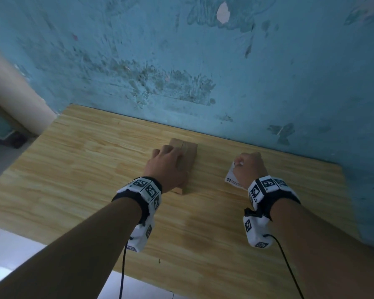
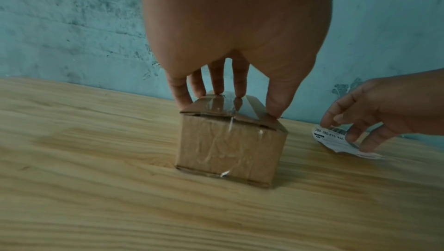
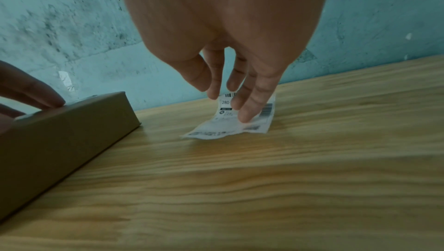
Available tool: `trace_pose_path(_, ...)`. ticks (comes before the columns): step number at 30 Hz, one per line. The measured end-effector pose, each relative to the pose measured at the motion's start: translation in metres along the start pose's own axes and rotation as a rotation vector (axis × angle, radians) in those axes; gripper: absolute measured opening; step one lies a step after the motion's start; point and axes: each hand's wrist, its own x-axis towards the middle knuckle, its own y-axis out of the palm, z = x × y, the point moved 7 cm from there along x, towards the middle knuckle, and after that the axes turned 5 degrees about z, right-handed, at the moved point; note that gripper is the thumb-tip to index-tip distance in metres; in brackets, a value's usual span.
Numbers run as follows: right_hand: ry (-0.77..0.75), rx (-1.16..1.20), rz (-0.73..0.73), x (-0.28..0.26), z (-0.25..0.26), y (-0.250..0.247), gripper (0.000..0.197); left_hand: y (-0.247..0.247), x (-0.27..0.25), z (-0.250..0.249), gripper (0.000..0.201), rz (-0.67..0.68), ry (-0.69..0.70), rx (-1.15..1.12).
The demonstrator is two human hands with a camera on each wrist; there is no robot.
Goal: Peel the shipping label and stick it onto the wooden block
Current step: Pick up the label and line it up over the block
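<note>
Your left hand (image 2: pixel 236 33) fills the top of its wrist view, its fingers (image 2: pixel 217 78) reaching down with the tips pressed on the upper face of the block (image 2: pixel 228 147), thumb on one top edge and little finger on the other, so that the hand spans the block from above rather than closing round it. Though the task calls it wooden, the block looks like a brown box wrapped in glossy clear tape; it lies flat on the bench (image 2: pixel 96 207), a little short of the blue wall (image 1: pixel 181 61). Your right hand (image 3: pixel 223 27) is turned down over the shipping label (image 3: pixel 225 128), with the thumb and forefinger meeting at the label's far edge and the other fingers resting on its printed face. White with barcodes and the digits 280 legible, the label lies wrinkled on the bench to the right of the block and apart from it, its far edge lifted slightly at the fingers. Whether any backing has come away from the label cannot be told. Marker-patterned bands (image 1: pixel 145 190) with trailing black cables sit on both wrists.
</note>
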Motion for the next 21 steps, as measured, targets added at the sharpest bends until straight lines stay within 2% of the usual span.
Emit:
trace_pose_path(7, 0.036, 0.048, -0.098, -0.011, -0.006, -0.005, 0.014, 0.005, -0.010, -0.007, 0.065, 0.014, 0.048, 0.010)
trace_pose_path(14, 0.026, -0.042, 0.057, -0.018, -0.004, -0.007, 0.028, 0.008, -0.017, -0.009, 0.062, 0.042, 0.079, -0.008)
trace_pose_path(21, 0.036, 0.108, -0.017, -0.042, -0.006, -0.012, 0.024, 0.008, -0.023, -0.020, 0.058, 0.087, 0.105, 0.018)
